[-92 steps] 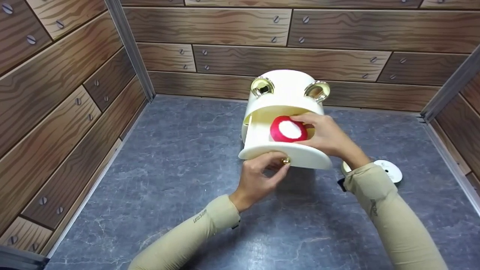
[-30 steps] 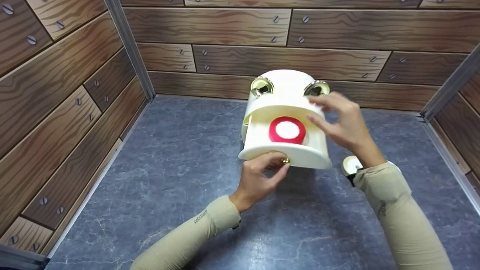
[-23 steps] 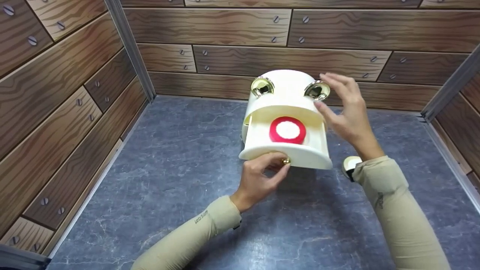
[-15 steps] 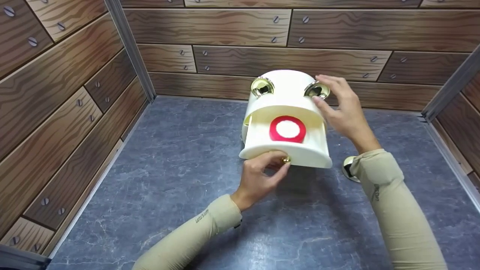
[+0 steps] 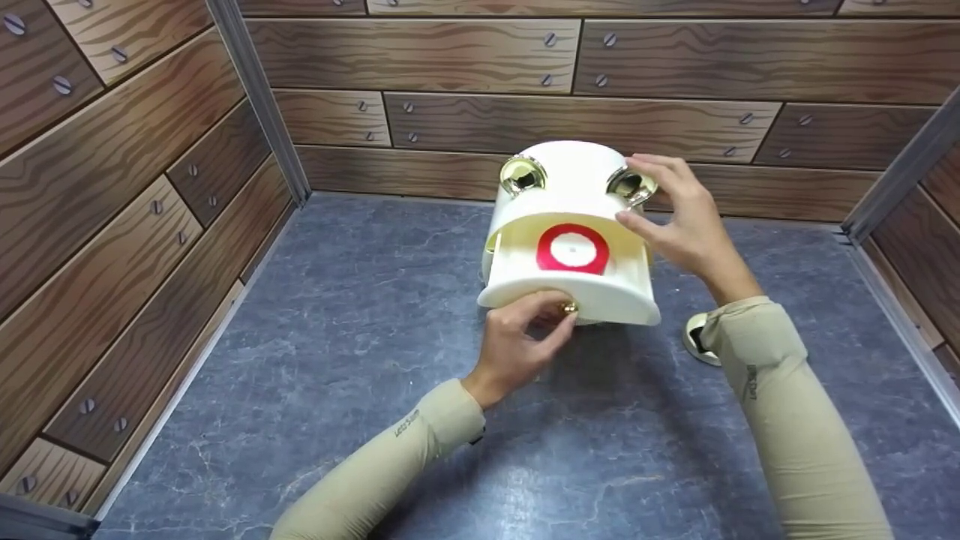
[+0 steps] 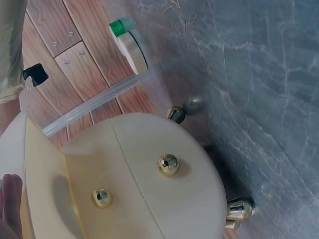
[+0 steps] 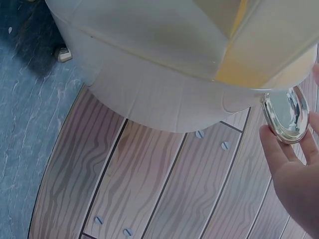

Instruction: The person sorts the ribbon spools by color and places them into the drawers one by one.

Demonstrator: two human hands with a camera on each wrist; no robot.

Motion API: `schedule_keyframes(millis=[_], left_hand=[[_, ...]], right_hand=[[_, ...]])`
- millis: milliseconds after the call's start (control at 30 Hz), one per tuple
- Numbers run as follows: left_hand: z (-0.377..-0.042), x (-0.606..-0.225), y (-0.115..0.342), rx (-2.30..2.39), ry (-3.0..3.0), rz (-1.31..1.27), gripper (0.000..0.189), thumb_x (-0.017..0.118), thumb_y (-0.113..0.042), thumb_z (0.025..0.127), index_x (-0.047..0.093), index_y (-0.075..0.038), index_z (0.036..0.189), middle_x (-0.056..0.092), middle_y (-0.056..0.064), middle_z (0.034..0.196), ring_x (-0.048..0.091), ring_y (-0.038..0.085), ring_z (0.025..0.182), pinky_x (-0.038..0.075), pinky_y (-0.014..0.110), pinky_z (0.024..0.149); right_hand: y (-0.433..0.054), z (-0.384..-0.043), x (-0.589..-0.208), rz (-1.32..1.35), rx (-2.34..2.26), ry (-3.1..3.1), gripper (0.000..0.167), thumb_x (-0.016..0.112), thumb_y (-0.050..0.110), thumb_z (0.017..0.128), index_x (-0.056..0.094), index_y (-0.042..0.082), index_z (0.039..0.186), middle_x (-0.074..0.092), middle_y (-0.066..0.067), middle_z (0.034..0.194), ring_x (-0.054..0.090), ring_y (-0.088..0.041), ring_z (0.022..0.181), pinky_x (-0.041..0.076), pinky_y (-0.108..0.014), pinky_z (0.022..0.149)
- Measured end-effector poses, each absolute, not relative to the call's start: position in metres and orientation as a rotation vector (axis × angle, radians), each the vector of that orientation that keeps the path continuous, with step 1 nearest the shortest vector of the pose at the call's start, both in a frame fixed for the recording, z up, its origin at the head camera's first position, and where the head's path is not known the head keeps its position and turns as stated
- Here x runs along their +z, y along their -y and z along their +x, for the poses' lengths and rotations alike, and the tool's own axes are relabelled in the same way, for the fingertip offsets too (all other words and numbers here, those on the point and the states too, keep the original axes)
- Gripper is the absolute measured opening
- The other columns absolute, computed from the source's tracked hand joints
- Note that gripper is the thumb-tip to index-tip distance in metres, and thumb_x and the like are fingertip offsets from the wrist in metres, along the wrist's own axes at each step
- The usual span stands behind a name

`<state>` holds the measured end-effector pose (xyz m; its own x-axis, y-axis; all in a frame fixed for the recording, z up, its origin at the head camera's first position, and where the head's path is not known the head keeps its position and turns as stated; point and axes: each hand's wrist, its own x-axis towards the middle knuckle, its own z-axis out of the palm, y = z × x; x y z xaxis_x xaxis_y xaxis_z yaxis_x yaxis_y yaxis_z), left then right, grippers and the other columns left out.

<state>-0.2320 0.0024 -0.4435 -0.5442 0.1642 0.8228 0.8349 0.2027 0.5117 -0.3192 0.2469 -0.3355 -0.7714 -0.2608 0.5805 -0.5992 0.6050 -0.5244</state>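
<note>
A cream rounded cabinet [image 5: 574, 165] stands with its top drawer [image 5: 619, 304] pulled out. My left hand [image 5: 514, 345] pinches the small gold knob [image 5: 571, 307] on that drawer's front. A red roll with a white centre [image 5: 547, 259], like a ribbon or tape roll, lies flat inside the drawer. At the cabinet's upper right, my right hand [image 5: 686, 217] holds a shiny gold round ornament [image 7: 286, 114] between thumb and fingers. Its twin, another gold ornament [image 5: 523, 175], sits at the upper left. In the left wrist view, lower gold knobs [image 6: 168, 164] show below the open drawer.
A pale roll [image 5: 699, 341] lies on the grey marbled table [image 5: 360, 315], partly covered by the right sleeve. A green roll [image 6: 118, 28] stands beside it in the left wrist view. Wood-patterned walls [image 5: 450, 120] enclose the back and sides. Gold feet [image 6: 239, 210] support the cabinet.
The right hand has let go of the red roll, leaving it in the drawer, and moved up to the right gold ornament. The left hand and drawer have shifted slightly inward.
</note>
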Motion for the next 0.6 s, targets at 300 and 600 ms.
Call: schedule_keyframes(millis=[300, 600], left_hand=[[-0.245, -0.442, -0.005, -1.360, 1.871, -0.907, 0.017, 0.076, -0.007, 0.092, 0.074, -0.002, 0.107, 0.079, 0.009, 0.095, 0.076, 0.015, 0.079, 0.061, 0.014, 0.074], [-0.259, -0.440, -0.007, -1.375, 1.872, -0.899, 0.016, 0.076, -0.008, 0.093, 0.074, -0.001, 0.107, 0.078, 0.010, 0.096, 0.076, 0.015, 0.079, 0.061, 0.015, 0.073]], right_hand=[[-0.247, -0.321, -0.336, 0.687, 1.021, 2.378, 0.066, 0.085, 0.016, 0.086, 0.059, 0.013, 0.146, 0.053, -0.013, 0.151, 0.048, -0.035, 0.140, 0.041, -0.060, 0.116], [-0.247, -0.320, -0.335, 0.686, 1.034, 2.385, 0.065, 0.086, 0.015, 0.086, 0.059, 0.012, 0.145, 0.053, -0.011, 0.151, 0.049, -0.033, 0.140, 0.042, -0.058, 0.116]])
